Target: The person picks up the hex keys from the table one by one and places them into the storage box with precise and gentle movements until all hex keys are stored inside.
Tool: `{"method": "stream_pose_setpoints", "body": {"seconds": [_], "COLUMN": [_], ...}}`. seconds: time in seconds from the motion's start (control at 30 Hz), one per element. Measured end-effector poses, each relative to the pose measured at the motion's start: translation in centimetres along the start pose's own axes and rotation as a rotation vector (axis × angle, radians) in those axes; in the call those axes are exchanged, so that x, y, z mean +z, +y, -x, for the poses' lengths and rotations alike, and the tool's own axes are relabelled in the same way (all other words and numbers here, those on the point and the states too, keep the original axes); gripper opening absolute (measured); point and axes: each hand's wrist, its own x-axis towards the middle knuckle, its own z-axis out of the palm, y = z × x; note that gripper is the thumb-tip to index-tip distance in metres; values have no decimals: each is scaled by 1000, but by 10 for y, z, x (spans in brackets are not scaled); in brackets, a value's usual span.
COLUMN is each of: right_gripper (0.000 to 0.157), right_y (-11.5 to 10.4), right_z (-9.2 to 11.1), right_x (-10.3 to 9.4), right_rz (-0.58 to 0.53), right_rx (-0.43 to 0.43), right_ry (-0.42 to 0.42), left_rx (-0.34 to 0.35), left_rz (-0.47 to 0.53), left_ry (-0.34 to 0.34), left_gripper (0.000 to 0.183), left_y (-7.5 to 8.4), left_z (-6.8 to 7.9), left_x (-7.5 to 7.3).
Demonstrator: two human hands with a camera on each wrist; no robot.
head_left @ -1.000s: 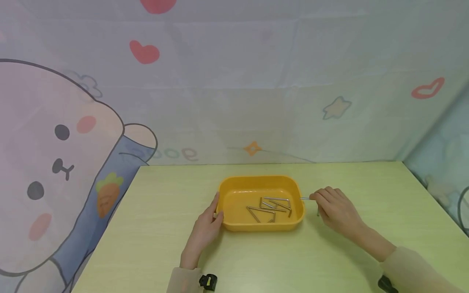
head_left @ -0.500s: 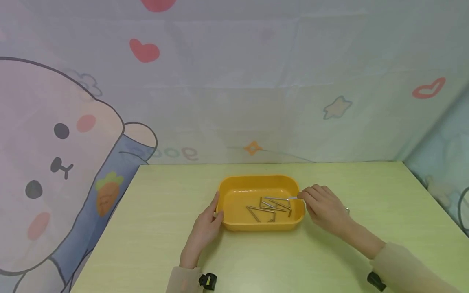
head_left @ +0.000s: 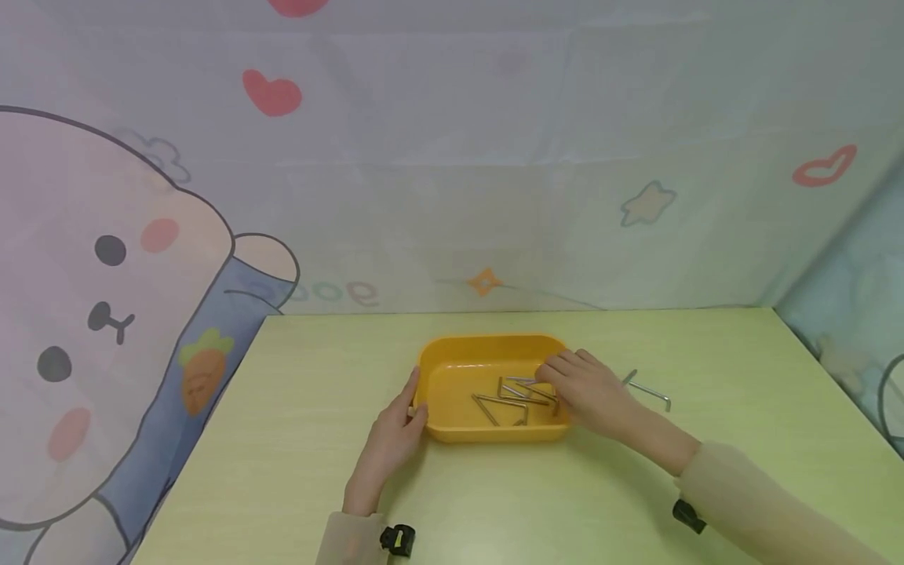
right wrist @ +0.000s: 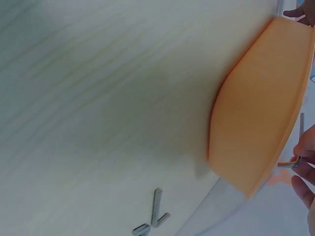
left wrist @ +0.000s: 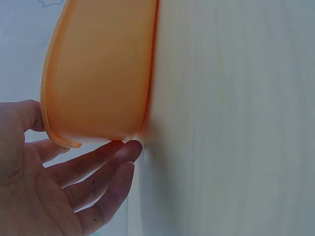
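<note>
A yellow tray [head_left: 452, 433] sits on the table with several L-shaped hex keys [head_left: 524, 402] lying in it. My left hand [head_left: 390, 439] holds the tray's left end. In the left wrist view, the thumb is at the rim and the fingers [left wrist: 106, 157] touch the end wall low down. Over the tray's right end is my right hand [head_left: 589, 396], its fingertips inside the rim. The right wrist view shows its fingers [right wrist: 306, 142] pinching a bent metal hex key [right wrist: 301, 129] above the rim. In the head view that key is largely hidden by the hand.
To the right of the tray, more hex keys [head_left: 650, 390] lie on the pale table [head_left: 494, 502], partly behind the right hand. The wrist view from the right shows them close together [right wrist: 156, 209]. A printed cloth [head_left: 452, 173] hangs along the table's back edge.
My right hand has moved left from beside the tray to over its right end, carrying the hex key. The hex keys on the table at right came into view. The left hand stays put.
</note>
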Motion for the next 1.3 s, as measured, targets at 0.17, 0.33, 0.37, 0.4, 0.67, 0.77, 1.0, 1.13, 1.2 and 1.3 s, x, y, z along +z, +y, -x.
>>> {"method": "stream_pose_setpoints", "body": {"seconds": [0.17, 0.33, 0.37, 0.4, 0.67, 0.77, 1.0, 1.13, 1.2, 1.3], "right_gripper": [34, 30, 29, 28, 23, 22, 14, 14, 14, 14], "right_y": [-4, -8, -8, -9, -14, -18, -24, -29, -30, -32], "right_z": [-12, -22, -23, -25, -37, -43, -56, -63, -68, -74], "right_x": [6, 14, 16, 18, 29, 31, 31, 34, 36, 40], "right_rz": [-22, -132, -154, -171, -269, -315, -410, -423, -431, -440], "right_rx": [20, 98, 114, 129, 226, 286, 385, 406, 418, 420], "right_ry": [-20, -27, -27, -25, -69, -124, -283, -321, -335, -349], "left_rx": [1, -4, -5, -5, -7, -5, -9, -5, -6, -4], "left_rz": [-8, -16, -16, -15, 9, 12, -4, 1, 2, 4], "left_ry": [2, 1, 0, -1, -3, -3, -1, -6, -5, 0], "left_gripper": [60, 60, 60, 60, 60, 60, 60, 60, 60, 60], "left_y": [-2, -3, -3, -3, -5, -6, -4, -4, -4, -3], "left_z": [-1, -1, -1, -1, -1, -1, 0, 0, 0, 0], "left_x": [0, 1, 1, 1, 2, 1, 1, 1, 1, 1]}}
